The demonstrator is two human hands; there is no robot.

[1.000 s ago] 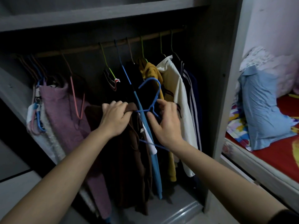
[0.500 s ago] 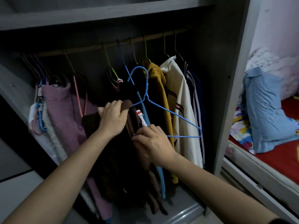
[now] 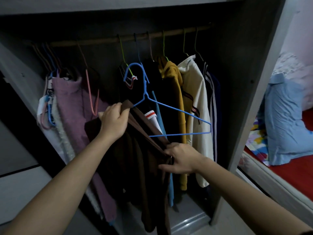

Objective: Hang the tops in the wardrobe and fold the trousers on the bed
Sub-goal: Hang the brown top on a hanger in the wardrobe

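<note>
Head view: fingers of my left hand point(image 3: 112, 122) clench the brown top point(image 3: 135, 158) at its upper edge. Fingers of my right hand point(image 3: 179, 158) pinch its fabric lower down. The left arm of the blue hanger point(image 3: 177, 110) is hidden inside the top (hook hangs below the rail point(image 3: 101, 40), not on it). I hold the top in front of the clothes in the wardrobe point(image 3: 243, 99); its hem is lost in shadow.

A blue pillow point(image 3: 284, 119) is propped upright on a red sheet point(image 3: 291, 173). A multicoloured cloth point(image 3: 257, 139) is seen just beside its lower left. White fabric point(image 3: 291, 65) is bunched behind it, against a pale wall point(image 3: 301, 22).
</note>
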